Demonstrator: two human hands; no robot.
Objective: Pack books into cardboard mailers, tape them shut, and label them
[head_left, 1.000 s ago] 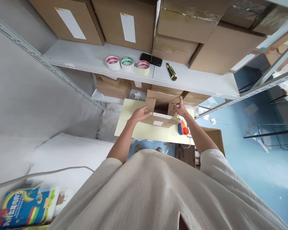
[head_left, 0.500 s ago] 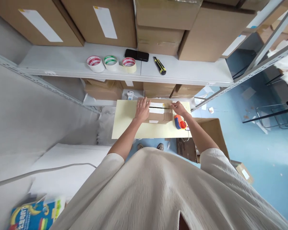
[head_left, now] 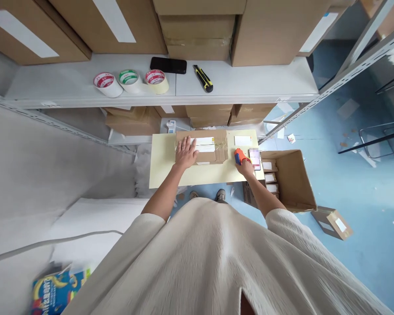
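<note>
Colours and markings, desk and shelf

Desk (head_left: 170,175) pale yellow; carton (head_left: 213,151) brown with white label; tape dispenser (head_left: 239,156) orange and blue. Shelf (head_left: 249,83) white: tape rolls (head_left: 130,82) printed red, green, red on white; phone (head_left: 168,65) black; knife (head_left: 203,78) yellow and black. Floor (head_left: 364,188) blue. Sleeves (head_left: 216,262) cream.

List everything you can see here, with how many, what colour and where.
cardboard box: 1, brown, flaps shut, on the table
table: 1, pale yellow, below the shelf
tape dispenser: 1, orange and blue, right of the box
tape rolls: 3, red or green print, on the shelf
utility knife: 1, yellow and black, on the shelf
phone: 1, black, on the shelf
open carton: 1, brown, on the floor at right
left hand: flat on the box
right hand: on the tape dispenser
</note>
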